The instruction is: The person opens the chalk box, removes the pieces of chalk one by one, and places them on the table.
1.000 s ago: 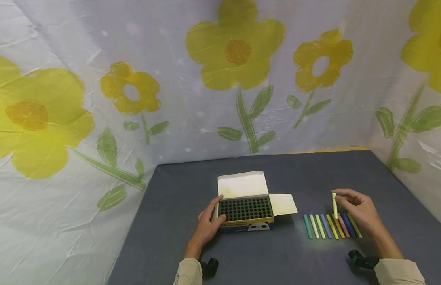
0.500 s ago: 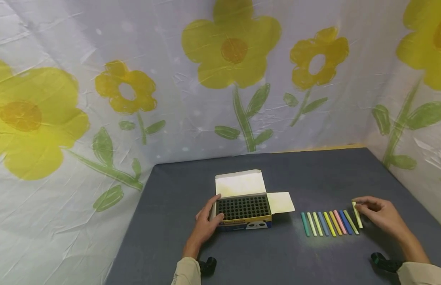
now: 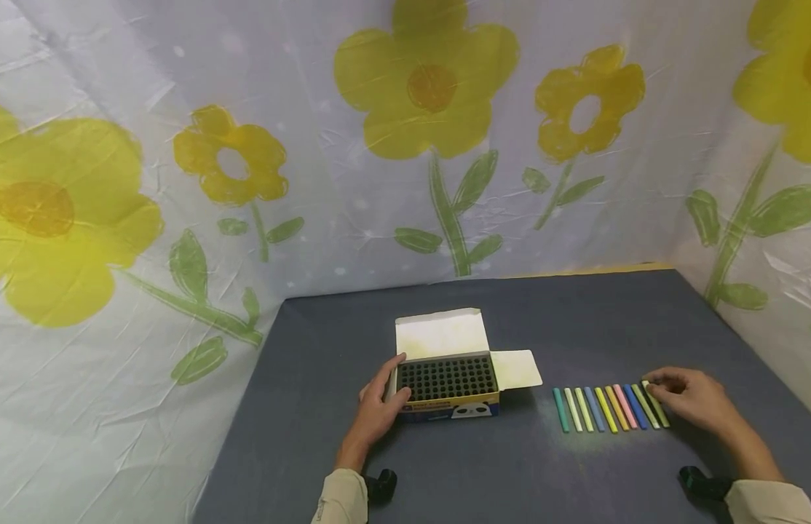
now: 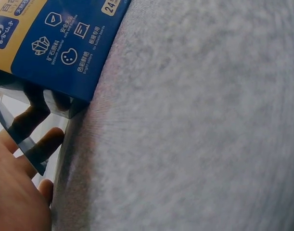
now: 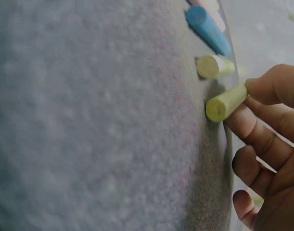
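Observation:
At the right end of a row of coloured chalk sticks, my right hand [image 3: 697, 400] pinches the far end of a yellow-green chalk stick [image 3: 658, 411]. In the right wrist view, thumb and fingertips hold that stick low against the table, beside a pale yellow stick [image 5: 210, 66] and a blue stick [image 5: 209, 30]. My left hand [image 3: 376, 418] grips the left end of a chalk box [image 3: 448, 411], thumb at the near corner, forefinger at the far one. A black insert [image 3: 448, 377] full of round holes fills it. Its blue printed side [image 4: 74, 53] shows in the left wrist view.
The box's white lid [image 3: 441, 335] stands raised at the back, and a side flap [image 3: 515, 370] juts right toward the row. Behind the dark table [image 3: 353, 324] hangs a flower-printed sheet [image 3: 353, 218]. A green stick [image 3: 560, 410] begins the row at left.
My right hand has moved right and down, bringing the chalk stick from above the row to the table at its right end. The left hand keeps its place on the box.

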A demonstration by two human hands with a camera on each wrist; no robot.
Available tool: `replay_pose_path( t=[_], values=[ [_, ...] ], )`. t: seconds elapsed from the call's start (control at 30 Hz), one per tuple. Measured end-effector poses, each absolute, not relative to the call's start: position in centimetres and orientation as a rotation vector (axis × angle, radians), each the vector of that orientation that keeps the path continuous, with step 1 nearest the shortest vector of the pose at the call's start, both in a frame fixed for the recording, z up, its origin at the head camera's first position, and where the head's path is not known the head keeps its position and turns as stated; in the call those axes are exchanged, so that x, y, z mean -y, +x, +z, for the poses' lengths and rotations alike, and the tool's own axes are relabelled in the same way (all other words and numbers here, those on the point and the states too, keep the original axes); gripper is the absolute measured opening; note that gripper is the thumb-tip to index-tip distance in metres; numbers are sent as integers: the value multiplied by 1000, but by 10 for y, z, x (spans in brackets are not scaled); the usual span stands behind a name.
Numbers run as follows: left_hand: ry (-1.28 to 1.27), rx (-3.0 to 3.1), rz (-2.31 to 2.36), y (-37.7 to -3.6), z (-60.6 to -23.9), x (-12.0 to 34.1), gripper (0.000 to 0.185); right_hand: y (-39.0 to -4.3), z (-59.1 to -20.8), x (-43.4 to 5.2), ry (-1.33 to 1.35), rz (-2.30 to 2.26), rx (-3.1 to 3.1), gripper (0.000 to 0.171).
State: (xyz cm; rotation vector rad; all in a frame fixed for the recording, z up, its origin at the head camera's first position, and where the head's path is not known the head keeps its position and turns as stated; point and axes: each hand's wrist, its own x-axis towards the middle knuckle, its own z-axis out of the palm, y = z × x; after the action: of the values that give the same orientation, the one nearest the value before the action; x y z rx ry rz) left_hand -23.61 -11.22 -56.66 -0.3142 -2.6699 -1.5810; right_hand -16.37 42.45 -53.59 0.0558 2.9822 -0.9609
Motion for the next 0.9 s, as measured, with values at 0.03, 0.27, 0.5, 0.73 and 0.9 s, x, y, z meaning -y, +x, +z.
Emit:
replay_pose_path(
  t=[0.03,0.27,0.5,0.73,0.9],
  values=[
    [-312,2669,-1578,-236,-566,112,61,-164,-536,-424,48,-937,-3002,30],
    [-312,2648,-1560,-241,-566,112,59,-163,-540,-421,24,-837,-3105,23],
    [-304,2639,-1556,-242,-566,114,58,-163,-543,-422,63,-803,-3112,24],
    [-301,2654,-1560,-245,-563,117,57,-155,-538,-413,180,-1001,-3187,32],
    [-333,2639,-1521,-249,-559,118,57,-154,-527,-399,240,-1104,-3206,37]
  ],
)
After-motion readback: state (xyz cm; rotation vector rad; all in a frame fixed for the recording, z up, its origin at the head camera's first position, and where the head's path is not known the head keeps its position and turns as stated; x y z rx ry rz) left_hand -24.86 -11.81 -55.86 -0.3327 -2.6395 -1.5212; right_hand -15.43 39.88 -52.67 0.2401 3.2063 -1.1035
